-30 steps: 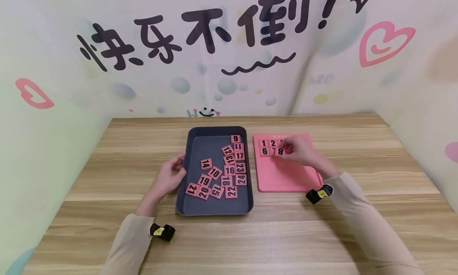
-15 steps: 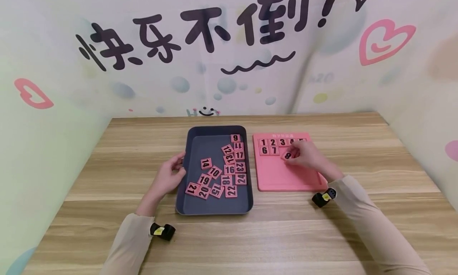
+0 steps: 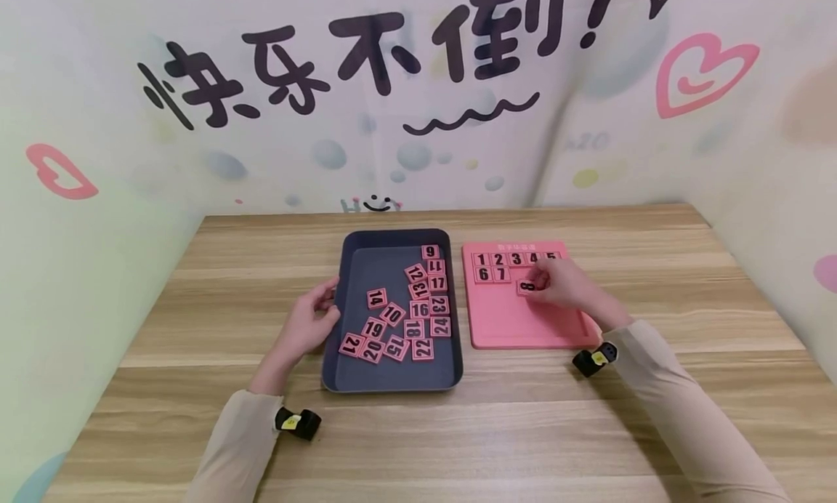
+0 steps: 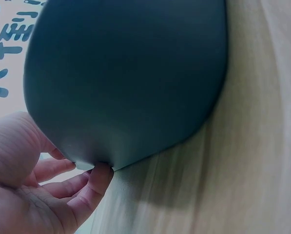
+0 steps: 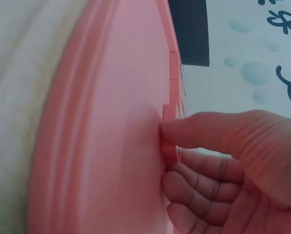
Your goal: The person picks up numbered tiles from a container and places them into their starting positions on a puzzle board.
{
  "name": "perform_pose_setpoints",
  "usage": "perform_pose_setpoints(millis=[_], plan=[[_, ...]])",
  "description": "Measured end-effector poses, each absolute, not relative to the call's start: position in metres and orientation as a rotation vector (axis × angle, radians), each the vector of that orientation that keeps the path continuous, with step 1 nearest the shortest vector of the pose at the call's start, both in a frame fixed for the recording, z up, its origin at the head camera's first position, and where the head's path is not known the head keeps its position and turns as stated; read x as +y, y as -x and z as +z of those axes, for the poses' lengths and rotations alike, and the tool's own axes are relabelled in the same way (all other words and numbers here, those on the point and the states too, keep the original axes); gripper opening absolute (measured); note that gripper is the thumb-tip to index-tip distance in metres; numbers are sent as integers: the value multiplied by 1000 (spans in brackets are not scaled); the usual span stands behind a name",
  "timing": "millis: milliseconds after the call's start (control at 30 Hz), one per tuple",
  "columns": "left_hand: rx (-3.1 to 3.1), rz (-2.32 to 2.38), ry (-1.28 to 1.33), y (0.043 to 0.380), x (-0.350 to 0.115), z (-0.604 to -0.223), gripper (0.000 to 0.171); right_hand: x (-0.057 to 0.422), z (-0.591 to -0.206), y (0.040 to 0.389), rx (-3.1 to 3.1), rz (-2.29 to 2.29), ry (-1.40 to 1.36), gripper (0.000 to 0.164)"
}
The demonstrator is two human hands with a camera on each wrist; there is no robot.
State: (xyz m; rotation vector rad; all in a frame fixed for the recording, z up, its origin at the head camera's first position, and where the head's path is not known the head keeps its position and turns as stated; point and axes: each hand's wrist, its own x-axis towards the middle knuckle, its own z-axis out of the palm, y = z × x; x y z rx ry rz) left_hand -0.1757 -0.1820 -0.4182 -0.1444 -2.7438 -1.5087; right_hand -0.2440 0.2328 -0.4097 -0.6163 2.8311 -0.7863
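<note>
At the left side of the dark tray (image 3: 392, 384), my left hand (image 3: 306, 325) grips its rim. The left wrist view shows thumb and fingers of the left hand (image 4: 52, 195) at the edge of the tray wall (image 4: 130, 87). Over the pink number board (image 3: 497, 321), my right hand (image 3: 562, 285) pinches a pink tile numbered 8 (image 3: 525, 288), its digit lying sideways. In the right wrist view, the thumb presses the tile (image 5: 169, 146) from one side, close over the board. Tiles 1 to 5 form the top row; tile 6 (image 3: 483, 274) and tile 7 (image 3: 501, 274) lie below.
Several loose numbered tiles (image 3: 420, 310) lie in the tray, mostly on its right and lower parts, at mixed angles. Tray and board stand side by side on a wooden table (image 3: 418, 445). Behind rises a printed wall cloth (image 3: 294, 176).
My right hand has moved tile 8 from over tile 7 rightward and toward me, turning it sideways. Tiles 3, 4 and 5 came into view. The left hand stays at the tray.
</note>
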Motion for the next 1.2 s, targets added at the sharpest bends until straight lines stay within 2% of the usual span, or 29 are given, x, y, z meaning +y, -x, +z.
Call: perform_pose_setpoints(millis=[267,433,667,767,933,1200], plan=[[-2736,-1504,152,176,-181,-419,50,229,-409,248,2860,-828,382,29],[-2731,-1513,154,176,-182,-420,50,224,-412,251,2843,-816,322,41],[-2734,-1509,165,176,-182,-420,50,227,-410,250,2832,-813,429,21],[-2730,-1509,173,176,-182,-419,50,227,-410,251,2803,-837,393,15],[-2735,-1493,174,176,-182,-419,50,226,-411,254,2780,-887,293,15],[-2736,-1501,165,176,-182,-417,50,229,-406,259,2737,-914,316,19]])
